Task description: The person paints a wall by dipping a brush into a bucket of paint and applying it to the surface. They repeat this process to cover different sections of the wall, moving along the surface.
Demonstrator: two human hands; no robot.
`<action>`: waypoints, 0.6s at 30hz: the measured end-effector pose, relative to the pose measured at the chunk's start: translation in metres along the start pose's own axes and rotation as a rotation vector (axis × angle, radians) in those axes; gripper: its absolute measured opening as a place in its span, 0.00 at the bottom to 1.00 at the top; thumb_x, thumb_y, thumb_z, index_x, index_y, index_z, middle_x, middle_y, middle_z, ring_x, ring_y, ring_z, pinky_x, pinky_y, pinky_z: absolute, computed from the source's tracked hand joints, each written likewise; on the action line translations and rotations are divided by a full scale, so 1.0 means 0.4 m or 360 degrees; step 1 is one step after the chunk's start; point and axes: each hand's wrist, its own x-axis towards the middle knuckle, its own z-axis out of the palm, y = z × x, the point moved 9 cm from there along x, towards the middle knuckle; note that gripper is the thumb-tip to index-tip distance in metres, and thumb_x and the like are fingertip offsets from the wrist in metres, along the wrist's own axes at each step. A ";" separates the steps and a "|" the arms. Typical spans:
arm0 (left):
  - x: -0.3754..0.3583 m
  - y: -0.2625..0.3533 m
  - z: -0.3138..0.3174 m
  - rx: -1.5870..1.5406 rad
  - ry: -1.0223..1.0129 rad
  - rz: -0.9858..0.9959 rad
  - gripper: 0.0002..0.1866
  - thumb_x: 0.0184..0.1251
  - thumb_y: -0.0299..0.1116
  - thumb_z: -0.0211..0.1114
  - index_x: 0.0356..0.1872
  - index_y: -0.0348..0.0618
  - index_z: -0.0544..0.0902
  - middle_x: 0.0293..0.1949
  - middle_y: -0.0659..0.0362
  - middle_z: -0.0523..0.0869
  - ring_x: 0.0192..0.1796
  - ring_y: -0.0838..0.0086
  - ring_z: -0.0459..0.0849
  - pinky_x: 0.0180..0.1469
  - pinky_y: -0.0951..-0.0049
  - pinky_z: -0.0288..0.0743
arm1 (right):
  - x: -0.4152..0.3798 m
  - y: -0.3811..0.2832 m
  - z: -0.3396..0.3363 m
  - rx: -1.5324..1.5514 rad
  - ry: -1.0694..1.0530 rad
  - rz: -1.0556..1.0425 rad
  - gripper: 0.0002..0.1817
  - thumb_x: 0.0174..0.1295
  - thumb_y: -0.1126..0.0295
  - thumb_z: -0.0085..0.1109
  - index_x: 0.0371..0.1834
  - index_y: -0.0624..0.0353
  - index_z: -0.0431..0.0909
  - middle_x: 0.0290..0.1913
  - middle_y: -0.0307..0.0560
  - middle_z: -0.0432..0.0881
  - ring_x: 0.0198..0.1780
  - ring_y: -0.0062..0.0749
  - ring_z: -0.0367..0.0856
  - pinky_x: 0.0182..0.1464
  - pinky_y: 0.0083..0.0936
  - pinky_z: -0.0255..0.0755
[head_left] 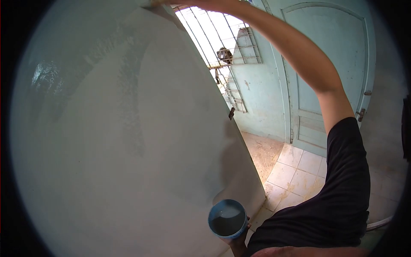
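A large grey wall surface (128,128) fills the left and middle of the view, with wet, shiny streaks at its upper left. My right arm reaches up across the top, and my right hand (162,2), partly cut off by the frame's edge, holds a dark, flat brush-like tool (150,7) against the wall. Low in the middle, my left hand (242,237) is wrapped round a blue cup (228,237) from below and the right side. Grey liquid lies inside the cup, close beside the wall.
Behind the wall's right edge is a barred window (214,34). A pale green door (329,55) with a handle stands at the right. White floor tiles (295,171) with yellowish stains lie below it. A small dark metal fitting (231,113) sits on the wall's edge.
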 end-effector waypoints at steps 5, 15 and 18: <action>-0.005 -0.011 -0.001 -0.0038 -0.0014 -0.0018 0.48 0.64 0.73 0.52 0.76 0.50 0.60 0.60 0.36 0.76 0.51 0.36 0.81 0.39 0.44 0.85 | -0.310 -0.014 0.102 -0.0477 -0.0249 0.0374 0.12 0.65 0.67 0.68 0.51 0.49 0.87 0.47 0.41 0.89 0.48 0.31 0.87 0.53 0.27 0.82; 0.002 -0.022 0.001 -0.0010 -0.0246 -0.0224 0.52 0.60 0.73 0.56 0.77 0.50 0.57 0.67 0.37 0.69 0.59 0.39 0.75 0.49 0.46 0.77 | -0.675 -0.297 0.210 -0.0033 -0.0575 0.0400 0.15 0.66 0.71 0.63 0.55 0.47 0.86 0.48 0.42 0.88 0.51 0.35 0.86 0.55 0.31 0.83; 0.009 -0.017 -0.001 0.0064 -0.0258 -0.0194 0.52 0.60 0.73 0.57 0.77 0.49 0.57 0.67 0.36 0.68 0.59 0.39 0.75 0.49 0.46 0.76 | -0.655 -0.313 0.188 0.0148 -0.0643 0.0556 0.11 0.65 0.71 0.65 0.49 0.50 0.88 0.46 0.42 0.89 0.49 0.33 0.87 0.53 0.29 0.83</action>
